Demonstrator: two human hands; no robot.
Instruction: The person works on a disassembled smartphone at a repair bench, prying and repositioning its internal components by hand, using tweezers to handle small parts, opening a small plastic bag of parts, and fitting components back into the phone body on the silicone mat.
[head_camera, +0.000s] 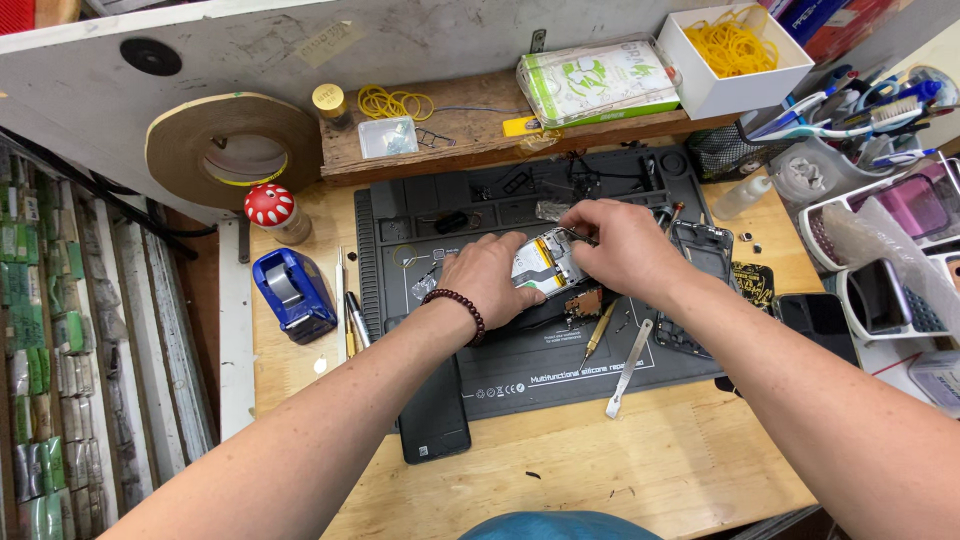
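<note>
Two hands met over the opened phone (545, 265) at the middle of the dark silicone mat (520, 375), which lay on your wooden worktop (640, 470). Your left hand (490, 280), with a dark bead bracelet (460, 310) at the wrist, was curled over the phone's left side, fingers bent down and pressing on it so that it was held steady rather than lifted. Your right hand (620, 245) came in from the other side, its fingers drawn close together in a pinch at the phone's upper edge; a thin dark thing seemed to run from the fingertips, but it was too small to tell what it was. The phone showed pale inner parts between the two hands.

Just below the phone a yellow-handled screwdriver (597, 335) lay on the mat, and near it a flat metal pry tool (628, 368) rested across the mat's lower edge. A dark phone frame (700, 255) sat just beside your right wrist. A black phone (435, 415) lay face down under your left forearm. Well apart to the left stood a blue tape dispenser (293, 292) and a red mushroom-shaped thing with white dots (270, 207). At the back, a white box of yellow rubber bands (735, 55) sat on the shelf.
</note>
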